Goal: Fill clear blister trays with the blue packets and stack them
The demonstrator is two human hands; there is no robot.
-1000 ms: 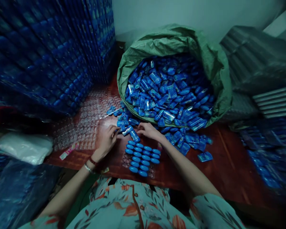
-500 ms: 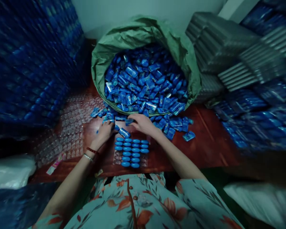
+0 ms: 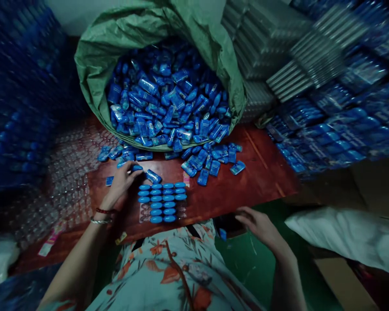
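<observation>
Pinched in the fingers of my left hand is a blue packet, low over the table's left part. My right hand is past the table's front edge, fingers apart and nothing seen between them. Below and left of it, a small blue packet shows against a dark area. Blue oval pieces stand in rows on a clear tray near the front edge. A loose blue packet lies just behind them. Many more fill a green sack.
Loose blue packets lie on the red-brown table before the sack. Clear trays spread at left. Stacks of grey trays and blue packs stand at right. A white bag is at lower right.
My right hand has left the packets before the sack and moved down and right, past the table edge, without the packet it held. My left hand stays over the table's left part. The view has shifted.
</observation>
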